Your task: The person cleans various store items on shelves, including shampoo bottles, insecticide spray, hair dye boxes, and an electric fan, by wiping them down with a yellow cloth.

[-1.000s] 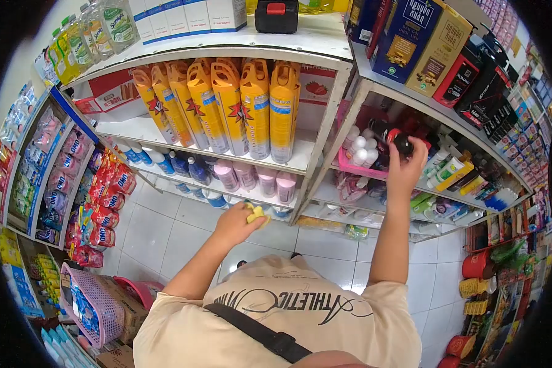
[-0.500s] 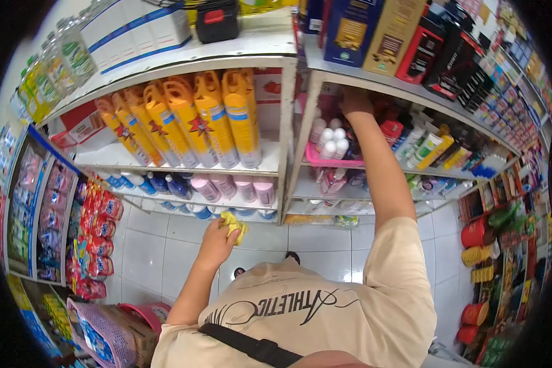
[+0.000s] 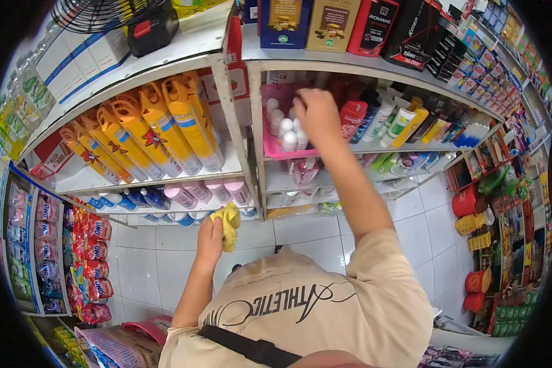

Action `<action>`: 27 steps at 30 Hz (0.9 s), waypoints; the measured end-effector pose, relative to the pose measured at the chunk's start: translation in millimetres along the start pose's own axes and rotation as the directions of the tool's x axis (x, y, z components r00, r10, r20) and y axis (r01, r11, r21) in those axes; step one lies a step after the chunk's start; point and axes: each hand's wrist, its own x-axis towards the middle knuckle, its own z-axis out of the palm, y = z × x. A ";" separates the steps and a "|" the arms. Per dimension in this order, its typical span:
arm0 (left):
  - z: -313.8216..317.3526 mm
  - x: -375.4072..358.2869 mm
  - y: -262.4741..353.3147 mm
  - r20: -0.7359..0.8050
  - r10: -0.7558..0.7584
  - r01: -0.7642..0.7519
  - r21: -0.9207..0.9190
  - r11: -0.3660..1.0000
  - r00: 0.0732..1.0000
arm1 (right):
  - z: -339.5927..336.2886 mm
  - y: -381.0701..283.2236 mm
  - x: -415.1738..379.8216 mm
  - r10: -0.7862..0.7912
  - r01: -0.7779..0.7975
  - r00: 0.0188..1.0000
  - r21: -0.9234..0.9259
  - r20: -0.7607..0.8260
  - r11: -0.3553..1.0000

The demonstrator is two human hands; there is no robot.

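My left hand (image 3: 210, 238) is closed around a crumpled yellow cloth (image 3: 229, 227), held in front of the lower shelves. My right hand (image 3: 318, 115) reaches onto the upper shelf of the right unit, over the right side of a pink basket (image 3: 270, 149). Several white-capped bottles (image 3: 289, 140) stand in that basket, just left of the hand. The right hand's fingers are bent, and what they hold, if anything, is hidden. A red bottle (image 3: 351, 118) stands close to its right.
Orange spray cans (image 3: 175, 122) fill the left unit's shelf. Boxes (image 3: 332, 26) line the top right. Red detergent packs (image 3: 96, 264) hang at the left, above a pink woven basket (image 3: 107, 349). Red containers (image 3: 477, 281) stand on the right.
My right hand has come forward out of the shelf's depth and is now over the pink basket's right side. The view has shifted, and the yellow cloth hangs lower from my left hand.
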 end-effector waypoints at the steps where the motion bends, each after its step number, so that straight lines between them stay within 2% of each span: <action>1: 5.3 3.0 -0.4 0.011 -0.056 0.056 -0.118 0.991 0.998 | -4.8 -12.9 -22.9 -0.087 0.102 0.992 0.196 -0.088 0.975; 2: 10.1 6.3 -0.8 0.032 -0.109 0.113 -0.230 0.966 0.994 | -20.7 -41.0 -45.5 0.013 -0.048 0.991 0.254 0.137 0.966; 3: 14.1 10.5 -2.5 0.088 -0.192 0.211 -0.357 0.910 0.977 | -0.4 -40.9 -83.7 0.010 -0.163 0.963 0.552 0.270 0.818; 5: 19.3 17.7 -3.0 0.245 -0.332 0.412 -0.549 0.727 0.911 | 9.0 -66.4 -133.2 -0.167 -0.094 0.920 0.612 0.356 0.785; 7: 27.7 18.8 13.2 0.369 -0.296 0.470 -0.609 0.639 0.881 | 17.6 -91.4 -178.3 -0.110 -0.226 0.900 0.666 0.422 0.711; 8: 33.2 20.3 20.0 0.429 -0.268 0.499 -0.636 0.589 0.862 | 21.6 -100.2 -196.5 -0.031 -0.264 0.920 0.676 0.391 0.688; 9: 36.4 20.9 21.3 0.529 -0.170 0.506 -0.595 0.624 0.831 | 26.5 -106.9 -211.9 0.046 -0.295 0.933 0.687 0.356 0.665; 10: 40.7 20.5 17.6 0.563 -0.162 0.495 -0.509 0.704 0.810 | 31.1 -108.7 -223.1 0.123 -0.322 0.940 0.700 0.320 0.638; 11: 45.9 19.6 10.3 0.595 -0.158 0.471 -0.418 0.777 0.788 | 33.5 -105.2 -232.3 0.201 -0.400 0.913 0.688 0.354 0.605; 12: 49.7 19.4 7.1 0.626 -0.156 0.435 -0.322 0.841 0.764 | 33.7 -100.3 -242.5 0.278 -0.475 0.879 0.676 0.386 0.563; 13: 52.1 19.9 11.1 0.628 -0.018 0.290 -0.334 0.897 0.778 | 33.3 -95.1 -252.6 0.352 -0.543 0.840 0.665 0.414 0.513; 16: 61.3 30.6 17.4 0.549 0.198 -0.049 -0.274 0.960 0.812 | 23.3 -78.4 -285.5 0.603 -0.666 0.727 0.554 0.329 0.501; 17: 68.1 41.0 11.8 0.578 0.193 0.005 -0.323 0.946 0.793 | 16.3 -73.5 -296.3 0.649 -0.674 0.690 0.612 0.320 0.414; 21: 82.5 72.5 53.0 0.450 0.431 -0.271 -0.376 0.886 0.783 | -10.8 -58.9 -337.6 0.816 -0.714 0.523 0.649 0.245 0.262; 23: 94.3 90.5 79.8 0.357 0.574 -0.462 -0.354 0.813 0.737 | -19.6 -50.9 -352.1 0.852 -0.674 0.487 0.703 0.194 0.225; 24: 99.7 90.8 101.3 0.325 0.575 -0.432 -0.417 0.800 0.751 | -25.9 -47.5 -357.6 0.870 -0.650 0.464 0.732 0.166 0.207; 27: 120.6 104.9 154.4 0.259 0.647 -0.575 -0.306 0.759 0.717 | -43.8 -36.3 -361.2 0.882 -0.567 0.446 0.811 0.152 0.147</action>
